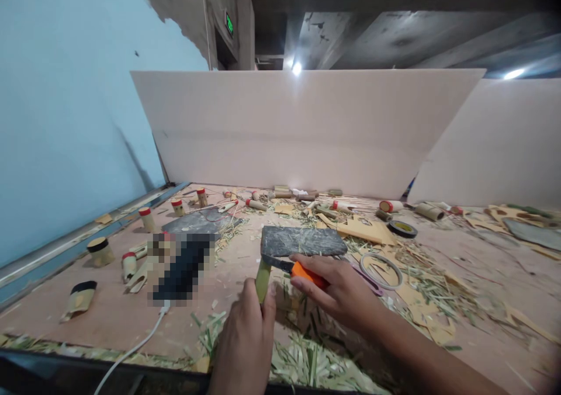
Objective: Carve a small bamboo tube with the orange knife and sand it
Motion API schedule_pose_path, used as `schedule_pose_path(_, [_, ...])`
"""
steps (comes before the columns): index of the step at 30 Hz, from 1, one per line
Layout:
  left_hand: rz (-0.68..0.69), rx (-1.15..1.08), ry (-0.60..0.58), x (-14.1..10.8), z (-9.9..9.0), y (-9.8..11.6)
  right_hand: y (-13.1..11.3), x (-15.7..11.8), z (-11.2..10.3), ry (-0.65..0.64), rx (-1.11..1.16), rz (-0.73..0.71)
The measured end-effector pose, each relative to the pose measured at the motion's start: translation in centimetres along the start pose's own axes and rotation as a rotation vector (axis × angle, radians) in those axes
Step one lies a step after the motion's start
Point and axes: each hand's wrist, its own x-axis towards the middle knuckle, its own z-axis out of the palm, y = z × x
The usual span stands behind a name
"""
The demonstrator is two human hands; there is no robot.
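A green bamboo strip (pixel 263 279) is pinched in my left hand (pixel 248 325), its far end leaning toward a dark grey block (pixel 302 241). My right hand (pixel 335 284) grips the orange handle of a utility knife (pixel 309 273). The knife's dark blade lies across the upper end of the strip, close to the block's front edge. My fingers hide the strip's lower end. Green and pale shavings (pixel 311 360) are heaped below both hands. Just right of my right hand lie purple-handled scissors (pixel 370 281), partly hidden.
Several bamboo tube pieces with red or black ends (pixel 100 251) stand at the left. A pixelated dark object with a white cable (pixel 146 339) lies nearer. At the right are a tape roll (pixel 402 229), a pale ring (pixel 380 270) and yellow card scraps (pixel 363 229). A white panel (pixel 298 132) stands behind.
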Motion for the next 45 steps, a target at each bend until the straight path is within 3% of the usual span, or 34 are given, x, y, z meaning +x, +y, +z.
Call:
schedule_pose_path(8, [0.011,0.038,-0.059,0.2,-0.1,-0.4,-0.9,-0.4,0.2,-0.186,-0.067,-0.105])
schedule_pose_path(10, [0.028,0.037,-0.053,0.0,0.0,-0.5,-0.7,-0.3,0.4,-0.134,-0.109,-0.068])
schedule_pose_path(14, [0.031,-0.058,-0.067,-0.1,-0.5,-0.3,0.7,0.5,0.2,0.101,-0.129,0.182])
schedule_pose_path(16, [0.020,-0.068,-0.074,-0.1,-0.8,-0.1,1.1,0.9,0.0,0.146,-0.123,0.251])
schedule_pose_path(19, [0.004,-0.036,-0.072,-0.3,-1.1,0.0,0.8,1.1,0.0,0.128,-0.093,0.230])
schedule_pose_path(25, [0.239,0.077,0.092,-1.1,-0.7,-0.7,-0.4,0.7,0.1,0.099,0.000,0.130])
schedule_pose_path(31, [0.064,-0.028,-0.021,-0.4,-0.9,0.0,-0.2,0.2,0.2,0.045,0.047,0.038])
schedule_pose_path(38, [-0.028,0.006,0.062,-0.4,0.5,-0.1,-0.7,-0.2,0.5,-0.139,0.034,-0.073])
schedule_pose_path(45, [0.008,0.053,0.088,-0.3,-0.3,0.5,-0.5,-0.1,1.5,0.018,-0.152,0.070])
